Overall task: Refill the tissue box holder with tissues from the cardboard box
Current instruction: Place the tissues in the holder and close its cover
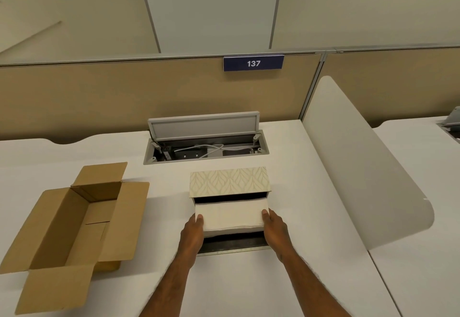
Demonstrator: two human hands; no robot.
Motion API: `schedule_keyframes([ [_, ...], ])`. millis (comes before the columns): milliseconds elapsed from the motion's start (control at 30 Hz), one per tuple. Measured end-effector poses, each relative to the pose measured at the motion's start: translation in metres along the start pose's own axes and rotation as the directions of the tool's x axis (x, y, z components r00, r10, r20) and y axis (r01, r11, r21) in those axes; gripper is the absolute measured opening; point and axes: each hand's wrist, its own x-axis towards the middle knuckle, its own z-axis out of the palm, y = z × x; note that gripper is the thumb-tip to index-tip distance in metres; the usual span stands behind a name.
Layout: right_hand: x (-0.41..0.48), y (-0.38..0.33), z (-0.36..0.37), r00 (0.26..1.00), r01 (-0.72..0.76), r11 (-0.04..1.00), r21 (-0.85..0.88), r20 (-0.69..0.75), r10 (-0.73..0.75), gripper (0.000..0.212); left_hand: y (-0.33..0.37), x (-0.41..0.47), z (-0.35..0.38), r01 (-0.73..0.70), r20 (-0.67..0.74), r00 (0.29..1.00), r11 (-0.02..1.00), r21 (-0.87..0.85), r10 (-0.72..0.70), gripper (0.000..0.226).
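A white stack of tissues (231,214) is held at both ends, its far edge inside the open side of the tissue box holder (229,180), a cream box with a leaf pattern lying on the white desk. My left hand (193,232) grips the stack's left end and my right hand (275,227) grips its right end. The holder's dark flap (234,243) lies flat on the desk under the stack. To the left sits the open brown cardboard box (74,219); no tissues show inside it.
An open cable tray (206,150) with its grey lid up is set into the desk (298,279) behind the holder. A white curved divider (361,167) stands to the right. A beige partition with a "137" sign (253,63) runs along the back.
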Motion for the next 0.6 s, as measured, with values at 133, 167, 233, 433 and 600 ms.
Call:
schedule_keyframes([
  [133,-0.002,-0.001,0.000,1.000,-0.005,1.000,0.008,0.001,0.005,0.050,-0.002,-0.002,0.001,-0.009,0.007,1.000,1.000,0.013,0.009,0.054],
  [167,-0.002,-0.001,0.000,1.000,-0.006,1.000,0.008,0.003,0.006,0.050,-0.002,-0.003,0.001,-0.005,0.013,1.000,1.000,0.002,0.005,0.055],
  [233,-0.003,-0.003,-0.002,1.000,-0.014,1.000,0.020,0.021,0.014,0.052,-0.003,-0.003,-0.001,0.016,0.034,0.999,0.999,-0.042,-0.014,0.056],
  [433,0.004,-0.026,-0.031,0.993,0.041,0.992,0.123,-0.117,-0.027,0.055,0.019,0.007,-0.026,0.003,0.015,1.000,0.982,-0.191,0.000,0.073],
  [600,0.027,-0.073,-0.051,0.986,0.154,0.988,0.005,-0.074,-0.153,0.053,0.068,0.025,-0.041,-0.170,-0.010,0.985,0.985,-0.011,0.170,0.064],
])
